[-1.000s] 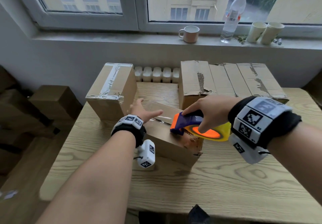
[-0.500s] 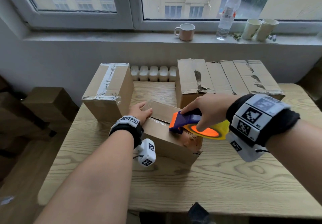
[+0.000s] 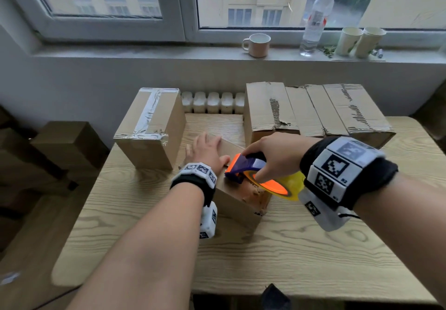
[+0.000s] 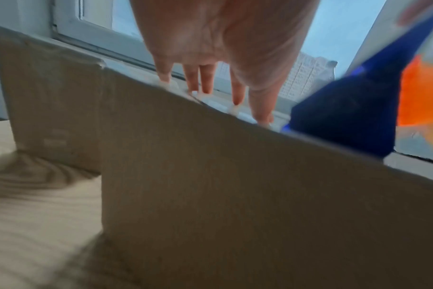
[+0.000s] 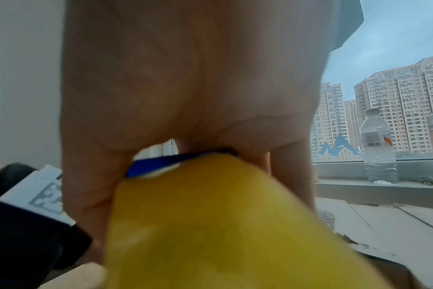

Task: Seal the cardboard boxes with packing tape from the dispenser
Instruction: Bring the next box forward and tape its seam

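Observation:
A small cardboard box (image 3: 237, 207) lies at the middle of the wooden table (image 3: 301, 256). My left hand (image 3: 205, 151) lies flat on its top with straight fingers; in the left wrist view the left hand (image 4: 218, 64) reaches over the box's (image 4: 235, 195) upper edge. My right hand (image 3: 272, 155) grips the tape dispenser (image 3: 251, 167), blue and orange with a yellow tape roll (image 3: 289, 186), pressed on the box top right beside the left hand. In the right wrist view the right hand (image 5: 185, 97) curls round the blurred yellow tape roll (image 5: 223, 224).
A taller box (image 3: 149, 129) with tape on its top stands at the left. A wide worn box (image 3: 313, 112) lies at the back right. White small containers (image 3: 212, 102) line the wall. On the sill stand a mug (image 3: 258, 44), a bottle (image 3: 316, 18) and two cups (image 3: 359, 42).
My left hand has slid back along the box top toward the far edge. The dispenser in my right hand has moved left along the top, close to the left hand.

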### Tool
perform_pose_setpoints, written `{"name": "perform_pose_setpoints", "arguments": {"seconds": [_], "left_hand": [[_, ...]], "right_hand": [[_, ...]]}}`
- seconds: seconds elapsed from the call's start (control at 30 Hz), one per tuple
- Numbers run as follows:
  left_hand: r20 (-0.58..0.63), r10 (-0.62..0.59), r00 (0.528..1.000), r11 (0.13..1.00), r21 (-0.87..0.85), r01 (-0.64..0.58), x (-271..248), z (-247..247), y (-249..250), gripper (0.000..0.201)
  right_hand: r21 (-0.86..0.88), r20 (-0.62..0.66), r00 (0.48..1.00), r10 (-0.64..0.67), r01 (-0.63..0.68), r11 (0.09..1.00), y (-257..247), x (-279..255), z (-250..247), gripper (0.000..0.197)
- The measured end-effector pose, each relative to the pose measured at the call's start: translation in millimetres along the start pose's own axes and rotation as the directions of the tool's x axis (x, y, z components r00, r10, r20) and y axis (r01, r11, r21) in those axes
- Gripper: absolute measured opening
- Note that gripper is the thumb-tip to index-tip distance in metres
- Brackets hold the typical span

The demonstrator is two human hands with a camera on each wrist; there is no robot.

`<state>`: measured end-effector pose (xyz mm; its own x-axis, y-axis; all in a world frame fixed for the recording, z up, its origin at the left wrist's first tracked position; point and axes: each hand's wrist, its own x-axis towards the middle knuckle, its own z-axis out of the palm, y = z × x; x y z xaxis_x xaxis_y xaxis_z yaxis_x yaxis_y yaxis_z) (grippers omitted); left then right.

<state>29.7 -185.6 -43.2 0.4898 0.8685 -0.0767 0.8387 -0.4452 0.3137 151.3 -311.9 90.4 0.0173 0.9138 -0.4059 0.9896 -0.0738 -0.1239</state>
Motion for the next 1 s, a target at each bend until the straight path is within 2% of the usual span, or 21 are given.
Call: {"name": "perform_pose_setpoints", "arguments": {"seconds": [0.1,0.4,0.73,1.0], "left_hand": [[0.106,-0.03,0.994,0.997,0.068,0.023,-9,13,0,0.072],[0.23,-0.043,0.972,0.987,0.161,0.006,-7,12,-2,0.075],[0.239,-0.067,0.969,0.986,0.162,0.029,-7,9,-2,0.077],[0.239,-0.074,0.968,0.984,0.174,0.032,-9,6,-1,0.077]], "right_hand": [[0.004,-0.006,1.0,0.005,-0.005,1.0,1,-1,0,0.053],[0.047,-0.013,1.0,0.02,-0.019,0.999,9,-12,0,0.056],[0.082,-0.017,0.999,0.047,-0.046,0.996,25,-47,7,0.067],[0.107,0.01,0.997,0.079,-0.079,0.991,52,-84,13,0.067]]}}
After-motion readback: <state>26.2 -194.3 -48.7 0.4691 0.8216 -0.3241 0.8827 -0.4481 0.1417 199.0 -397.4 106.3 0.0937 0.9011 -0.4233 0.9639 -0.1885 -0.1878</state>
